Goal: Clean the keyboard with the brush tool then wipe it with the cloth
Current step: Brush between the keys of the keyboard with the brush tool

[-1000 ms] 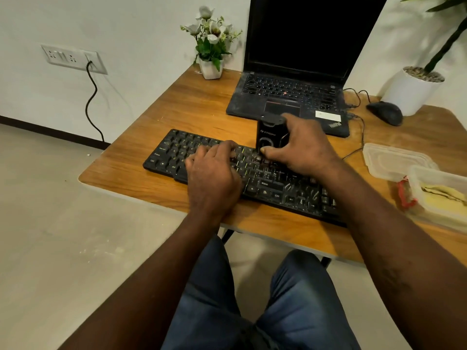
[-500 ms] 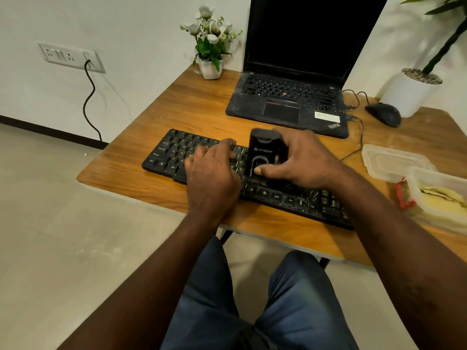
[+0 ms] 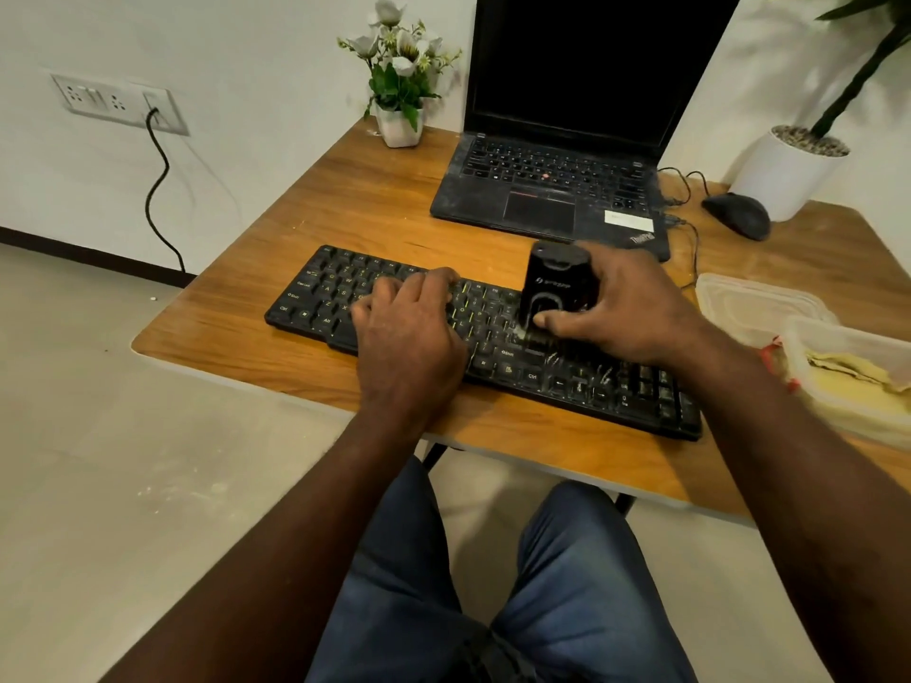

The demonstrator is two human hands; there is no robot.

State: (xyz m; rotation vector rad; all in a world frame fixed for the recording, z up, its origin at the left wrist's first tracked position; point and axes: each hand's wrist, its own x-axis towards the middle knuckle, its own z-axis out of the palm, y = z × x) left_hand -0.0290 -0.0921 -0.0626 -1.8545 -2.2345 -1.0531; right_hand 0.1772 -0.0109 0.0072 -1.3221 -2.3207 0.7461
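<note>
On the wooden desk [image 3: 374, 204], the black keyboard [image 3: 488, 317] sits slanted across the near edge, right in front of the person, with both hands on it. The left hand [image 3: 409, 332] lies palm down on the left half, fingers loosely spread over the keys and holding nothing, just resting there like it's pinning the board in place. The right hand [image 3: 626, 313] is wrapped round the brush tool [image 3: 554, 283], a chunky black thing standing upright on the keys right of centre; the thumb is pressed on its front near the bottom and the fingers curl round the back. You can't really see the bristles, but there are pale dusty streaks on the keys just below it. The cloth [image 3: 848, 372] is a yellowish wad sitting in a clear plastic tub [image 3: 838, 411] at the right edge of the desk, well apart from both hands, with the lid [image 3: 754, 303] lying beside the tub. Compared with half a second ago, the brush has slid right along the keyboard: back then it was almost touching the left fingers, and now a strip of keys shows between them. The left hand hasn't budged.
</note>
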